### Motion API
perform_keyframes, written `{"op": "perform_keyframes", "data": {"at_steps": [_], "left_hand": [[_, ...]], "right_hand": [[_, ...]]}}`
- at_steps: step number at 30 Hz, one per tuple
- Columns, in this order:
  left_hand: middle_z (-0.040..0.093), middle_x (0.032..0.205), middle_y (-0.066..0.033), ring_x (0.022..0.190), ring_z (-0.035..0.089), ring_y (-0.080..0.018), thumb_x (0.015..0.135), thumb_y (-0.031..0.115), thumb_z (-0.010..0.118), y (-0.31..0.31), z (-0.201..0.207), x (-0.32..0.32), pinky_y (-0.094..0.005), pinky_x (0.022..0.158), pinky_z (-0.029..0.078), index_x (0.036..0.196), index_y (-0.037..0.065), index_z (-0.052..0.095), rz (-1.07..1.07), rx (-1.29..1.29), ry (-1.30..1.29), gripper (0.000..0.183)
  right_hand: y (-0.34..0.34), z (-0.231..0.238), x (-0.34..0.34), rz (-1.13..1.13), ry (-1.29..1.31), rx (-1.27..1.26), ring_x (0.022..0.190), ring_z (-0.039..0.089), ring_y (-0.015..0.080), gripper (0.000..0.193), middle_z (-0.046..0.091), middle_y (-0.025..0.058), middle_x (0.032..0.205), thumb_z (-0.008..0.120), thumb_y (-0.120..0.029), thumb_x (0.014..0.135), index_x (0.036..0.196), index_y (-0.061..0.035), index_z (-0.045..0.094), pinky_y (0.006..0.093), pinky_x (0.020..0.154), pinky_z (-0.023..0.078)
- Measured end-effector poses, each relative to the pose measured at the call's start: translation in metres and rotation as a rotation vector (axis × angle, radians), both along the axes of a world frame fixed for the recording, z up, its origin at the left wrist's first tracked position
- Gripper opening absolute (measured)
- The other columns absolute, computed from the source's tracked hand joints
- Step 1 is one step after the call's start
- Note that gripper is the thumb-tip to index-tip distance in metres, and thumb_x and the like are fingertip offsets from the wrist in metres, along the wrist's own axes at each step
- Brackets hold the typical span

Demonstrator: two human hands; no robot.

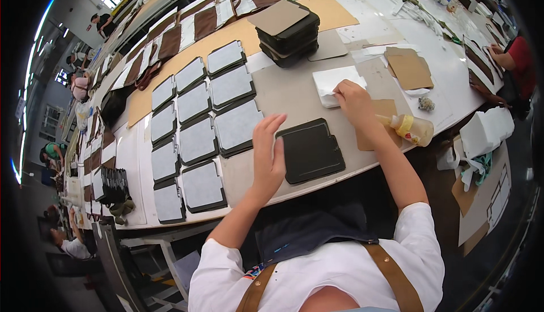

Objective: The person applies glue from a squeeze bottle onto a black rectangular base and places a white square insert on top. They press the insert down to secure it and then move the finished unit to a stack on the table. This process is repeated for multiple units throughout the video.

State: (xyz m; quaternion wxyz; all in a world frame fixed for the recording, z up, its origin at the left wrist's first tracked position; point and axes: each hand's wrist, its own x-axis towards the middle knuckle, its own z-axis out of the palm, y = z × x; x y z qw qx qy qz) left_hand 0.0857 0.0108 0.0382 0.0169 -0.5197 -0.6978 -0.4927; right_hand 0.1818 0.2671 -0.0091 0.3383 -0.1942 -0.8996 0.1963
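Observation:
My left hand (268,152) is raised edge-on with its fingers stretched and the thumb apart, holding nothing. Just right of it lies a flat black panel (311,152) with a notched right edge, near the table's front edge. My right hand (355,101) has its fingers pinched at the top of a small stack of white sheets (326,78), beyond the panel. To the left, several black-edged panels faced with pale grey sheets (195,136) lie in rows. A tall pile of black panels (289,39) stands at the back, topped by a tan board (278,17).
A yellow-banded bottle of pale liquid (412,129) lies tilted near the front edge, beside brown card (381,120). More brown card pieces (409,67) lie at right. Long brown-and-white strips (207,23) run along the back. A person in a red sleeve (518,57) works at right.

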Motion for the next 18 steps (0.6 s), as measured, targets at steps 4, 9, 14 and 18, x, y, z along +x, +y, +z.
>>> {"op": "perform_keyframes", "data": {"at_steps": [4,9,14,18], "left_hand": [[0.053,0.136,-0.0231,0.130,0.048,-0.0402,0.087,-0.011,0.048,0.064,0.001,-0.014,-0.0445,0.111,0.037,0.139,-0.001,0.051,-0.211,-0.073,0.063,0.053],[0.055,0.133,-0.0250,0.123,0.053,-0.0422,0.088,-0.009,0.050,0.115,-0.027,-0.029,-0.0479,0.108,0.040,0.144,-0.002,0.044,-0.256,-0.200,0.086,0.057],[0.058,0.127,-0.0263,0.112,0.057,-0.0431,0.088,-0.005,0.053,0.127,-0.035,-0.026,-0.0494,0.100,0.043,0.145,-0.003,0.042,-0.250,-0.294,0.182,0.059],[0.059,0.129,-0.0246,0.117,0.057,-0.0411,0.097,0.011,0.056,0.124,-0.033,-0.031,-0.0475,0.102,0.043,0.148,-0.002,0.039,-0.226,-0.282,0.289,0.055]], "right_hand": [[-0.001,0.008,0.002,0.010,-0.011,-0.172,0.081,0.064,0.0336,0.014,0.066,0.0140,0.084,0.070,-0.013,0.089,0.085,-0.0004,0.066,0.0408,0.072,0.050],[0.014,0.009,0.003,-0.030,0.049,-0.445,0.074,0.067,0.0245,0.018,0.068,0.0120,0.079,0.069,-0.018,0.094,0.089,-0.0008,0.070,0.0381,0.070,0.051],[0.060,0.025,0.032,-0.009,1.023,-1.270,0.088,0.065,0.0107,0.017,0.070,0.0017,0.098,0.061,-0.024,0.104,0.100,-0.0088,0.067,0.0294,0.079,0.053],[0.047,0.073,0.060,-0.113,1.280,-0.704,0.095,0.065,0.0121,0.014,0.070,0.0043,0.108,0.058,-0.018,0.105,0.101,-0.0054,0.062,0.0297,0.083,0.053]]}}
